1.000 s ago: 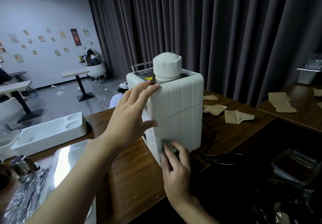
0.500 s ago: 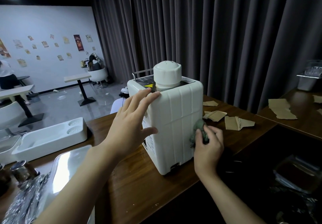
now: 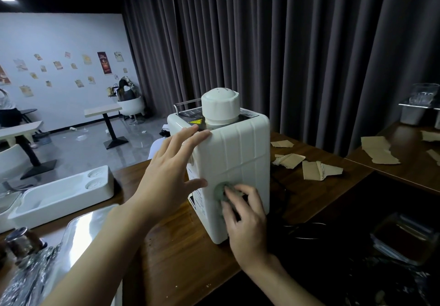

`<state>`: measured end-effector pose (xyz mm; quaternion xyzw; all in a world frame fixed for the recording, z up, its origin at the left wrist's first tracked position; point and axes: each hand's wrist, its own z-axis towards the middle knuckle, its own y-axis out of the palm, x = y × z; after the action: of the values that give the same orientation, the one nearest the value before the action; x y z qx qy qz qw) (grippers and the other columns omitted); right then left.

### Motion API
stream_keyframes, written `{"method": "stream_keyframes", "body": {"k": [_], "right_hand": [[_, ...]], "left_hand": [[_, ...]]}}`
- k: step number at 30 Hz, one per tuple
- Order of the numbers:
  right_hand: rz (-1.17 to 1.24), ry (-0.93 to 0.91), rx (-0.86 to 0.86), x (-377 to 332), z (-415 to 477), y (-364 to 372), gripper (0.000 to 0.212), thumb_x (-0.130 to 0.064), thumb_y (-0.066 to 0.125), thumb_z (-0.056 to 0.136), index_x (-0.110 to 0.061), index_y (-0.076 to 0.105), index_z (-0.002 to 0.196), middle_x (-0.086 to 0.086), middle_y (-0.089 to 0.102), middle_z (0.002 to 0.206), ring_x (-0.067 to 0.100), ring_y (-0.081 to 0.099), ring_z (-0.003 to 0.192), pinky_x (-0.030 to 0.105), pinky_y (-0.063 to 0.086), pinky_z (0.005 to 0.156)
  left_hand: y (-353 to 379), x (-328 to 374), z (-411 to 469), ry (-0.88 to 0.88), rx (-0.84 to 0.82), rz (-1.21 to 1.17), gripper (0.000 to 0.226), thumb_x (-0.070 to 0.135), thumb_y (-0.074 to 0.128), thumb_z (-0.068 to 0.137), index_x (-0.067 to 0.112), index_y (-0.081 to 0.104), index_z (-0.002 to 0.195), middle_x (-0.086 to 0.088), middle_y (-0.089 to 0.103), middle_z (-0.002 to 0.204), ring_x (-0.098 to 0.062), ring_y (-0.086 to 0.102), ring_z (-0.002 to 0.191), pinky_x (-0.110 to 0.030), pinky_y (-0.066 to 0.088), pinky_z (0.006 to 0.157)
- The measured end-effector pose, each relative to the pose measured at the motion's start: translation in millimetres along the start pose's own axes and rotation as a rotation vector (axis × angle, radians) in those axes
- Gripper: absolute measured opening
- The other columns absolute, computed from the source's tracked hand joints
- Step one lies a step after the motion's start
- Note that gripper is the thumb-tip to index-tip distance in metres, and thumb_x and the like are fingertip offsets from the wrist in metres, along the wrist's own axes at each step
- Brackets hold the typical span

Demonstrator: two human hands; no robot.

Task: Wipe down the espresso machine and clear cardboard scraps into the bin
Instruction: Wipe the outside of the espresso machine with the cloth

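Observation:
A white espresso machine (image 3: 235, 148) with a round cap on top stands on the wooden counter (image 3: 181, 253), its ribbed back panel facing me. My left hand (image 3: 166, 174) lies flat against its upper left corner, fingers straight. My right hand (image 3: 245, 215) holds a small grey-green cloth (image 3: 220, 190) and presses it on the lower part of the back panel. Torn cardboard scraps (image 3: 314, 168) lie on the counter to the right of the machine, with more cardboard scraps (image 3: 378, 151) on the side counter.
A white plastic tray (image 3: 59, 193) and a shiny metal tray (image 3: 85, 232) sit left of the machine, with a foil-wrapped object (image 3: 26, 277) at the bottom left. A black cable (image 3: 302, 228) trails from the machine. A dark bin area with a container (image 3: 404, 241) lies lower right.
My right hand with the cloth has swept from the machine's right edge back left and down across the back panel. My left hand has stayed on the upper left corner.

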<state>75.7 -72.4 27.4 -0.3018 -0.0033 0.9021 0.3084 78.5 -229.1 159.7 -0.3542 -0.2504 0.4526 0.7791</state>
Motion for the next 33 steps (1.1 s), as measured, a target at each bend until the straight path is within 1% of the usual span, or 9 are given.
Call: {"method": "stream_keyframes", "body": {"k": [5,10,14,16,19,24,26,30,33], "right_hand": [[0.042,0.217,0.254,20,47,-16,0.028,0.000,0.072,0.082,-0.003,0.070,0.110,0.001,0.052,0.107,0.004,0.048,0.100,0.008,0.045,0.086],[0.020,0.234,0.331,31,62,-20,0.024,0.003,0.071,0.083,0.002,0.069,0.107,0.005,0.054,0.102,0.003,0.049,0.098,0.002,0.040,0.086],[0.035,0.246,0.313,12,52,-9,0.023,-0.001,0.070,0.084,0.000,0.070,0.107,-0.002,0.052,0.104,0.000,0.050,0.098,0.012,0.049,0.086],[0.046,0.210,0.264,-1,41,-2,0.022,-0.003,0.071,0.084,-0.003,0.070,0.106,-0.002,0.054,0.103,0.002,0.051,0.096,0.012,0.049,0.083],[0.049,0.081,0.163,-18,25,5,0.022,-0.012,0.068,0.087,-0.005,0.071,0.107,0.000,0.056,0.103,0.004,0.054,0.097,0.009,0.046,0.085],[0.017,-0.109,0.020,-13,27,-4,0.023,-0.016,0.062,0.092,-0.007,0.070,0.112,0.002,0.057,0.107,0.010,0.058,0.097,0.019,0.052,0.085],[0.010,-0.095,0.035,-8,39,-9,0.026,-0.013,0.066,0.089,-0.006,0.069,0.113,0.003,0.057,0.108,0.010,0.057,0.099,0.018,0.051,0.085],[0.003,-0.008,0.165,0,66,-18,0.027,-0.001,0.071,0.083,0.000,0.069,0.111,0.008,0.058,0.104,0.003,0.049,0.098,0.005,0.041,0.088],[-0.007,0.034,0.257,11,89,-25,0.024,0.001,0.071,0.083,0.004,0.069,0.107,0.013,0.059,0.100,0.006,0.050,0.096,0.008,0.042,0.086]], "left_hand": [[0,1,0,-0.011,-0.010,0.018,0.104,0.030,0.090,0.069,0.034,0.028,0.153,0.008,0.028,0.159,-0.014,0.024,0.142,-0.029,0.020,0.112],[1,0,0,-0.013,-0.013,0.030,0.105,0.034,0.089,0.070,0.037,0.025,0.153,0.010,0.025,0.160,-0.013,0.022,0.144,-0.029,0.018,0.112],[2,-1,0,-0.016,-0.011,0.020,0.106,0.033,0.090,0.068,0.038,0.025,0.152,0.011,0.025,0.160,-0.015,0.024,0.144,-0.030,0.019,0.113],[2,-1,0,-0.017,-0.002,0.010,0.107,0.032,0.091,0.067,0.037,0.027,0.152,0.011,0.027,0.159,-0.016,0.026,0.143,-0.030,0.020,0.113],[0,-2,-1,0.003,-0.010,-0.017,0.106,0.030,0.091,0.068,0.036,0.028,0.153,0.010,0.027,0.159,-0.016,0.026,0.145,-0.032,0.023,0.114],[-4,-3,-1,0.038,-0.018,-0.042,0.100,0.027,0.085,0.072,0.033,0.027,0.154,0.012,0.027,0.158,-0.014,0.026,0.145,-0.032,0.026,0.113],[-4,-2,-1,0.035,-0.011,-0.052,0.100,0.029,0.085,0.073,0.034,0.026,0.153,0.014,0.027,0.157,-0.012,0.026,0.144,-0.031,0.026,0.113],[-2,-2,-1,0.022,-0.007,-0.051,0.096,0.040,0.082,0.075,0.037,0.025,0.152,0.015,0.027,0.157,-0.012,0.026,0.145,-0.030,0.023,0.114],[-1,-1,-1,0.016,0.002,-0.049,0.094,0.042,0.081,0.075,0.038,0.026,0.151,0.014,0.028,0.156,-0.012,0.026,0.144,-0.029,0.021,0.113]]}}
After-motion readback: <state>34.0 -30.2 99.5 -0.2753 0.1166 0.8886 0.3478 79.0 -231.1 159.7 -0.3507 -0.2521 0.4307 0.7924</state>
